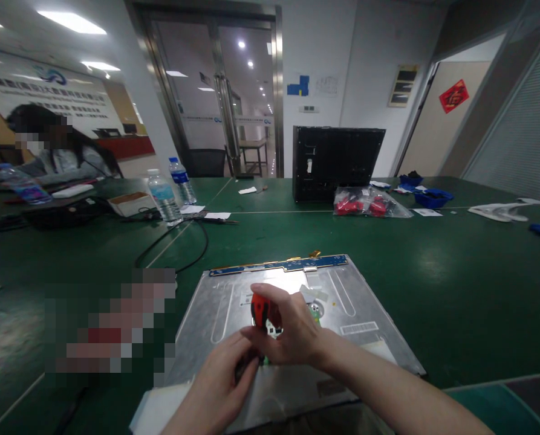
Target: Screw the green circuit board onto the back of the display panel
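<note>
My right hand (294,323) is wrapped round a red and black screwdriver (259,309), which stands nearly upright over the middle of a flat metal display panel (355,302). Just below it, my left hand (224,374) rests on the panel with its fingers curled in; what they hold, if anything, is hidden. Between and beside the hands shows part of a green circuit board (315,311). Along the panel's far edge runs a narrow blue circuit strip (279,266). The screwdriver's tip is hidden by my fingers.
Ahead on the green table (251,235) stands a black monitor casing (337,163), with a plastic bag of red items (372,202) before it. Water bottles (164,196) and a black cable (206,238) are to the left. A person (65,148) sits at far left. Blue trays (433,197) lie right.
</note>
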A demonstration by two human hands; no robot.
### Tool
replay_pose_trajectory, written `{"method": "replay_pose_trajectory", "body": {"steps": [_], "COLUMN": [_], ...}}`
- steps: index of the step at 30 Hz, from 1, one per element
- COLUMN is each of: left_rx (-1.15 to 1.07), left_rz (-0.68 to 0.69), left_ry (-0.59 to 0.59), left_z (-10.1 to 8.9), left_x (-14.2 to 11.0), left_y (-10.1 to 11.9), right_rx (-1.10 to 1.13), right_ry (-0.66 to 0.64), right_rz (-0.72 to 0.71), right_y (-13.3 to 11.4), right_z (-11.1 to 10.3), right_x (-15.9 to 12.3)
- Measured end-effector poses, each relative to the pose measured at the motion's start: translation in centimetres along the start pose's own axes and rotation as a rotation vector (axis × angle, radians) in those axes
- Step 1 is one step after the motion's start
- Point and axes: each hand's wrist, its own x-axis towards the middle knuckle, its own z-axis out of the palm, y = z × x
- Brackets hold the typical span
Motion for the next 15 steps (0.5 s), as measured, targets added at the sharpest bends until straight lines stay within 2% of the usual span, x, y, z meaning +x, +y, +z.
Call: {"method": "replay_pose_trajectory", "body": {"steps": [3, 9, 15], "left_rx": [0.006, -0.043, 0.023], "left_rz": [0.002, 0.019, -0.043], "left_ry": [0.027, -0.068, -0.007], "left_z": [0.10, -0.46, 0.06], "left_x": [-0.09, 0.21, -0.20], "left_y": [-0.12, 0.26, -0.27], "right_rx": [0.001, 0.035, -0.020], "right_ry": [0.008, -0.068, 0.029], "right_rz": [-0.012, 0.032, -0.007], "right_y": [0.02, -0.13, 0.06], "right_z": [-0.04, -0.39, 0.01], "right_x": [0.03, 0.04, 0.06]}}
